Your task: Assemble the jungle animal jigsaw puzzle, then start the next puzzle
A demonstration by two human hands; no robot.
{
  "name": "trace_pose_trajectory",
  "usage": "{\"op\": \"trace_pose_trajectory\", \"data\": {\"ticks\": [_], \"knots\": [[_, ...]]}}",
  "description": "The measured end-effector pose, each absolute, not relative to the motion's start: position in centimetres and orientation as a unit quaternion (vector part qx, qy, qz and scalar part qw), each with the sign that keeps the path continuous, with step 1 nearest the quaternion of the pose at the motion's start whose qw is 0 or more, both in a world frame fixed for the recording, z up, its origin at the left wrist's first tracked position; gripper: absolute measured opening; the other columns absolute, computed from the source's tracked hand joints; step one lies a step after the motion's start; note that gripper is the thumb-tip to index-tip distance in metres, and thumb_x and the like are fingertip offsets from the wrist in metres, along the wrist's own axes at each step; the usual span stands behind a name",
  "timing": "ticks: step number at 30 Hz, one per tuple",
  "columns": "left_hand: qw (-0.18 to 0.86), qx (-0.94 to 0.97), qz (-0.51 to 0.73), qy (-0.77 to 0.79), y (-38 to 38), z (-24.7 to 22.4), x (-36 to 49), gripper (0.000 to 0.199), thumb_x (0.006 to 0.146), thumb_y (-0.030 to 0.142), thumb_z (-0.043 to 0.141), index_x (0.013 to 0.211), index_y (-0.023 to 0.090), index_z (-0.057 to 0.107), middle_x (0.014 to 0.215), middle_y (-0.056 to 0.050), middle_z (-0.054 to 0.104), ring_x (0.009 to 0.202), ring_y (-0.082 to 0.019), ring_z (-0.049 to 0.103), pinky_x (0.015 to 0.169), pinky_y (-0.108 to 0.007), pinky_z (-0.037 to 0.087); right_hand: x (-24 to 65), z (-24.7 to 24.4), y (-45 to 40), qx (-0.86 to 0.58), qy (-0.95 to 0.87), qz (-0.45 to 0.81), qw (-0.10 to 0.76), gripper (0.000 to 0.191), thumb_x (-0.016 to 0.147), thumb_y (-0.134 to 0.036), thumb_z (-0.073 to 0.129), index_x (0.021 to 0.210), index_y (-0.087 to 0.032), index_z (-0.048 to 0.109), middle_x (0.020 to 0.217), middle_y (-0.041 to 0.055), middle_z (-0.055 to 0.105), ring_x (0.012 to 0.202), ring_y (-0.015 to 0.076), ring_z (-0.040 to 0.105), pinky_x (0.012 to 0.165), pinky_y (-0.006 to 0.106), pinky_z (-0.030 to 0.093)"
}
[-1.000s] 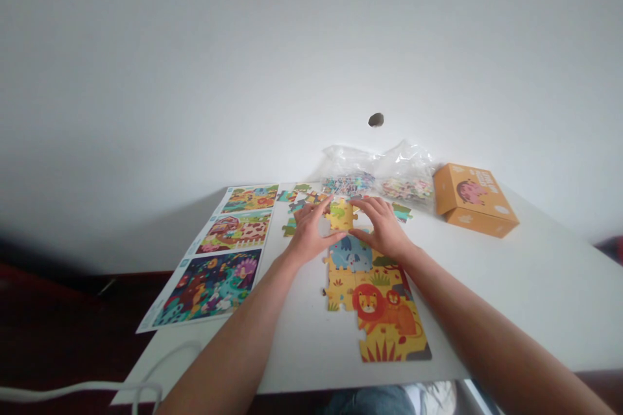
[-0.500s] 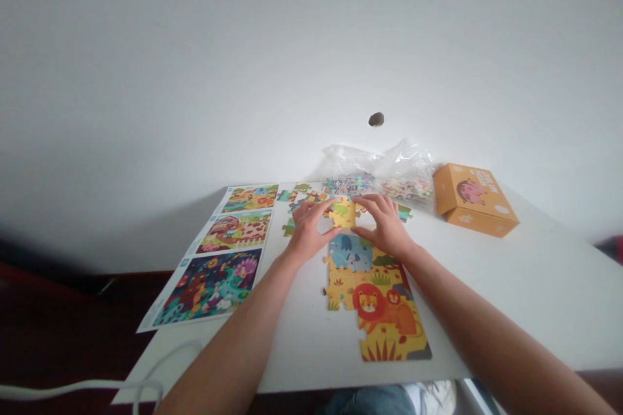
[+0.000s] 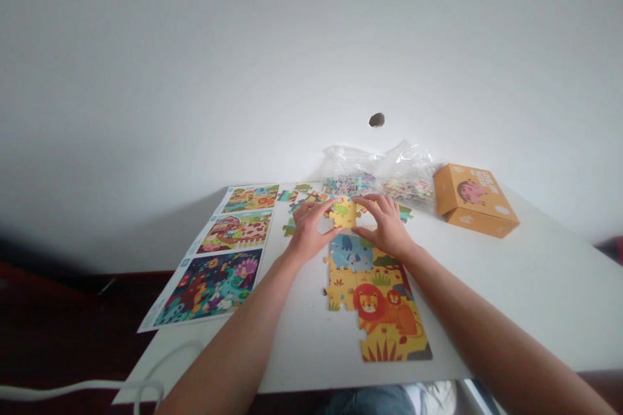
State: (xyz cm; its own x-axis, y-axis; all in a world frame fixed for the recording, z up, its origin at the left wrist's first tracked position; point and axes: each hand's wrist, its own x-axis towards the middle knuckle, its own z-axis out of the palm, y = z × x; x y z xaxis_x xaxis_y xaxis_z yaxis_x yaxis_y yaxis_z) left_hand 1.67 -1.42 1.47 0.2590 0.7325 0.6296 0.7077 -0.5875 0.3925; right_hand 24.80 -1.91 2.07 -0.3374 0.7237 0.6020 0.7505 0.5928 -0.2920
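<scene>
Just past the puzzle (image 3: 374,301), left hand (image 3: 306,232) and right hand (image 3: 387,228) have the yellow piece (image 3: 344,213) pinched between them. They kinda block the loose pieces (image 3: 287,196) behind; stuff in the bags (image 3: 407,159) is blurry. Box (image 3: 479,198) right, sheet (image 3: 209,285) left, cable (image 3: 58,390) cut off.

Before me, the white desk (image 3: 506,292) carries a partly joined lion-and-elephant puzzle (image 3: 372,295), loose puzzle pieces (image 3: 288,196), a printed sheet (image 3: 211,282) overhanging the left edge, clear plastic bags (image 3: 406,172) and an orange box (image 3: 476,201)

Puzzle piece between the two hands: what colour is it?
The puzzle piece is yellow with green print, seen in the head view.
</scene>
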Motion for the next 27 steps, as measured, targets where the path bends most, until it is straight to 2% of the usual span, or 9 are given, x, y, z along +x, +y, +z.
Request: {"op": "trace_pose_trajectory", "data": {"ticks": [7, 9, 12, 14, 16, 19, 27], "knots": [[0.013, 0.797, 0.398, 0.453, -1.3, 1.5, 1.6, 0.064, 0.077, 0.032, 0.08, 0.135, 0.031, 0.056, 0.105, -0.003, 0.07, 0.106, -0.025, 0.057, 0.098, -0.04, 0.039, 24.9, 2.0, -1.9, -0.448, -0.814, 0.0, 0.371, 0.06, 0.084, -0.052, 0.068, 0.138, -0.029, 0.054, 0.131, 0.0116, 0.055, 0.119, 0.0319, 0.049, 0.101, 0.049, 0.037], [0.014, 0.797, 0.398, 0.454, -1.3, 1.4, 1.5, 0.064, 0.076, 0.032, 0.08, 0.135, 0.031, 0.056, 0.105, -0.003, 0.07, 0.105, -0.025, 0.057, 0.098, -0.04, 0.039, 24.9, 1.9, -1.7, -0.447, -0.8, 0.03, 0.399, 0.052, 0.086, -0.051, 0.066, 0.132, -0.029, 0.06, 0.128, 0.0112, 0.057, 0.118, 0.0307, 0.051, 0.102, 0.049, 0.037], [0.019, 0.797, 0.401, 0.451, -1.3, 1.4, 1.5, 0.065, 0.075, 0.032, 0.081, 0.135, 0.032, 0.056, 0.105, -0.002, 0.07, 0.104, -0.024, 0.057, 0.097, -0.04, 0.039, 25.1, 1.3, -1.1, -0.445, -0.751, 0.132, 0.47, 0.03, 0.088, -0.049, 0.063, 0.104, -0.026, 0.074, 0.114, 0.0092, 0.065, 0.111, 0.0272, 0.058, 0.101, 0.047, 0.04], [0.021, 0.798, 0.4, 0.451, -1.3, 1.4, 1.5, 0.065, 0.075, 0.033, 0.081, 0.136, 0.031, 0.056, 0.106, -0.003, 0.07, 0.104, -0.025, 0.057, 0.098, -0.04, 0.039, 25.2, 1.0, -0.5, -0.439, -0.708, 0.223, 0.506, 0.029, 0.084, -0.051, 0.067, 0.083, -0.023, 0.074, 0.106, 0.0083, 0.067, 0.105, 0.026, 0.061, 0.1, 0.045, 0.042], [0.018, 0.798, 0.399, 0.451, -1.4, 1.5, 1.6, 0.064, 0.076, 0.034, 0.08, 0.135, 0.032, 0.056, 0.107, -0.003, 0.07, 0.104, -0.025, 0.057, 0.098, -0.041, 0.038, 25.4, 0.7, -0.1, -0.435, -0.672, 0.299, 0.519, 0.032, 0.078, -0.053, 0.072, 0.075, -0.021, 0.073, 0.104, 0.0082, 0.068, 0.104, 0.0261, 0.063, 0.1, 0.045, 0.042], [0.014, 0.8, 0.396, 0.45, -1.5, 1.7, 1.6, 0.063, 0.077, 0.034, 0.079, 0.136, 0.032, 0.056, 0.107, -0.003, 0.07, 0.104, -0.025, 0.056, 0.098, -0.04, 0.038, 25.6, 0.7, 0.1, -0.433, -0.647, 0.354, 0.518, 0.033, 0.074, -0.054, 0.075, 0.074, -0.021, 0.073, 0.106, 0.0085, 0.068, 0.107, 0.0268, 0.062, 0.103, 0.046, 0.04], [0.026, 0.824, 0.388, 0.412, -1.6, 1.9, 1.7, 0.061, 0.076, 0.038, 0.08, 0.133, 0.03, 0.058, 0.108, -0.003, 0.07, 0.105, -0.025, 0.056, 0.099, -0.04, 0.038, 25.9, 1.0, 0.0, -0.421, -0.63, 0.404, 0.513, 0.029, 0.074, -0.051, 0.075, 0.075, -0.022, 0.076, 0.11, 0.0073, 0.067, 0.109, 0.0257, 0.06, 0.103, 0.044, 0.04]]}}
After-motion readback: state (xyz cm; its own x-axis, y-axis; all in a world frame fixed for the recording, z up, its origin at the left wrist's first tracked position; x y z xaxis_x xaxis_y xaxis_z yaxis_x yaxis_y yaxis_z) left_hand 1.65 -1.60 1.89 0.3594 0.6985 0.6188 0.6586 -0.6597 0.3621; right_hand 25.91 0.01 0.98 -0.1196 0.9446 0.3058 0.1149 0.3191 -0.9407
